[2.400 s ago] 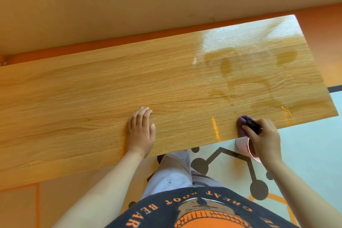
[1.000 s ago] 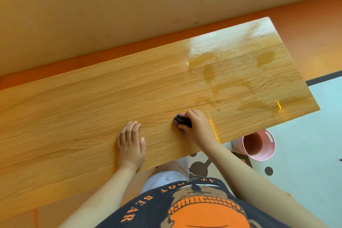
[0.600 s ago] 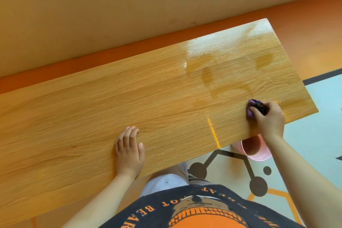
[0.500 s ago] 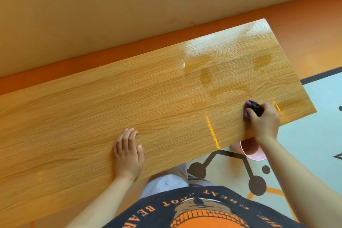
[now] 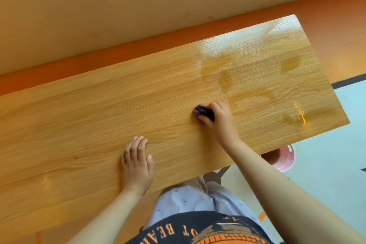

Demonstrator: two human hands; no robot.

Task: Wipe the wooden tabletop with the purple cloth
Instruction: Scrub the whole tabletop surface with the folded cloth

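- Purple bunched-up cloth (image 5: 199,114) is gripped in our right hand (image 5: 219,123), fingers curled round it, pressed onto the light wood-grain tabletop (image 5: 79,125) a bit right of the middle.
- Our left hand (image 5: 136,164) lies flat with straight fingers by the near edge.
- Darker wet patches (image 5: 225,80) show toward the far right corner.
- Round pink bucket (image 5: 285,159) peeks out under the near edge, right end.

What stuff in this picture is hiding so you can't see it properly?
The purple cloth: head view, mostly covered by the right hand gripping it.
The pink bucket: head view, partly hidden under the wooden tabletop.
The tabletop's left end: cut off by the picture's left edge.
The shirt lettering: cut off by the bottom edge.
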